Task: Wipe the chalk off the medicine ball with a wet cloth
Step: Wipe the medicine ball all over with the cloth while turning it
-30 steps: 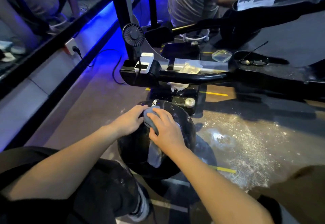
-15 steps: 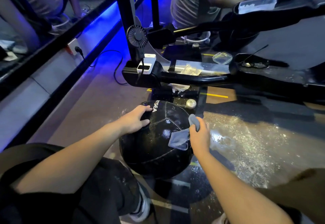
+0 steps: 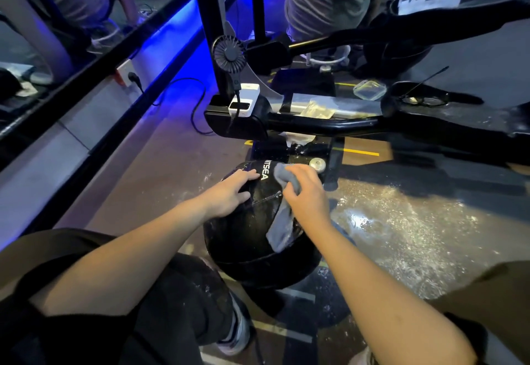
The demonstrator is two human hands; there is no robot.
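Observation:
A black medicine ball (image 3: 243, 238) with white lettering sits on the floor between my knees. My left hand (image 3: 229, 194) lies flat on its upper left side, fingers spread, steadying it. My right hand (image 3: 305, 195) holds a grey wet cloth (image 3: 282, 227) against the top right of the ball; one end bunches under my fingers and the other end hangs down the ball's side. Faint white speckles show on the ball's leather.
A black machine frame (image 3: 329, 124) crosses just beyond the ball, carrying a small fan (image 3: 229, 53), a white power bank (image 3: 243, 99) and glasses (image 3: 421, 101). Wet, chalk-flecked floor (image 3: 401, 230) lies to the right. A person (image 3: 324, 0) stands behind. A mirror wall runs left.
My right hand swept the cloth from the ball's top down to its right side, then back up to the top by the lettering. My left hand stayed on the ball.

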